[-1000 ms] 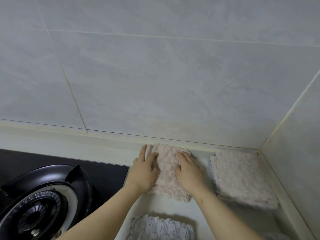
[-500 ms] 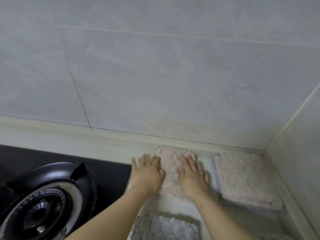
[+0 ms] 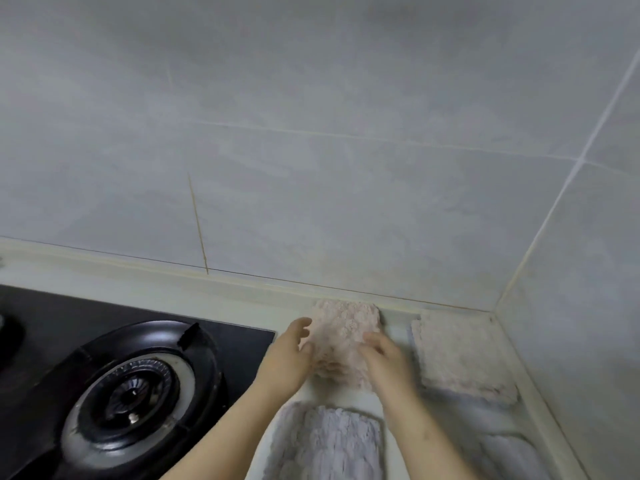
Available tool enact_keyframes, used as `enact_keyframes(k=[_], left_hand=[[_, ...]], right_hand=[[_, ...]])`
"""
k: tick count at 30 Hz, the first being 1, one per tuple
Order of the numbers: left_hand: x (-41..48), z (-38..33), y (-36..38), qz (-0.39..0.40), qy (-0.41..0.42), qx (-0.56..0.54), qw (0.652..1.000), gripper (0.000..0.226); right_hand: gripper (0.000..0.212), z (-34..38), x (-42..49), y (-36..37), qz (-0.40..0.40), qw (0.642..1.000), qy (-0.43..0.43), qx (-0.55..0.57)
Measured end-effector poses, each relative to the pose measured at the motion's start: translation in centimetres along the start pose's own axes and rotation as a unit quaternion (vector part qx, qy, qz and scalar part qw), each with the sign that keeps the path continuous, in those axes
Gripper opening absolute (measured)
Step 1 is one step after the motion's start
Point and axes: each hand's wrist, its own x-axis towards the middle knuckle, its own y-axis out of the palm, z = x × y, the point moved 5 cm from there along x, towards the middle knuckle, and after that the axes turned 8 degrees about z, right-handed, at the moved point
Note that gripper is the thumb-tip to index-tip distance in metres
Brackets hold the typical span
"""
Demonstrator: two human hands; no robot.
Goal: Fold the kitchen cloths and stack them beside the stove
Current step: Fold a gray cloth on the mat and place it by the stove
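A small folded pink cloth (image 3: 346, 323) lies on the white counter (image 3: 242, 303) against the wall, just right of the black stove (image 3: 131, 393). My left hand (image 3: 289, 358) grips the cloth's left edge, thumb raised and fingers curled at the edge. My right hand (image 3: 386, 358) holds its right near side, fingers on top. Both hands are motion-blurred. To the right, in the corner, sits a folded pink stack (image 3: 460, 358). A grey cloth (image 3: 329, 441) lies unfolded near me, partly under my forearms.
Tiled walls meet in a corner at the right, and a raised counter lip (image 3: 540, 393) runs along it. Another grey cloth (image 3: 502, 448) lies at the lower right. The stove's burner ring and pan support stand close to my left arm.
My hands were pressing flat on the pink cloth; now the fingers have curled round its sides. The view has shifted, and the stack and grey cloths have stayed put.
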Motion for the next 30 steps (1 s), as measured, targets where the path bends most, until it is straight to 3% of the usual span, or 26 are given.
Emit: enact_keyframes(k=[4, 8, 13, 22, 25, 30], left_hand=[[-6.0, 1.4, -1.7, -0.009, -0.039, -0.112, 0.993, 0.029], [-12.4, 3.6, -3.8, -0.042, -0.078, -0.194, 0.977, 0.022], [-20.4, 7.2, -8.6, -0.185, -0.119, -0.294, 0.93, 0.017], [-36.1, 16.9, -20.3, -0.367, -0.18, -0.33, 0.851, 0.018], [-40.9, 20.2, -24.5, -0.41, -0.185, -0.347, 0.823, 0.018], [-48.4, 26.2, -32.5, -0.438, -0.191, -0.345, 0.808, 0.018]], right_hand=[[0.012, 1.0, -5.4, 1.3, 0.016, 0.997, -0.028, 0.064], [0.019, 0.4, -9.5, 5.2, 0.067, 0.997, -0.011, 0.044], [0.016, 0.6, -13.6, 13.2, 0.184, 0.982, 0.01, 0.029], [0.012, -0.3, -23.9, 32.6, 0.398, 0.916, 0.035, -0.037], [0.01, -0.1, -27.1, 39.1, 0.435, 0.899, 0.026, -0.054], [0.013, -0.2, -33.0, 51.3, 0.471, 0.88, 0.027, -0.06]])
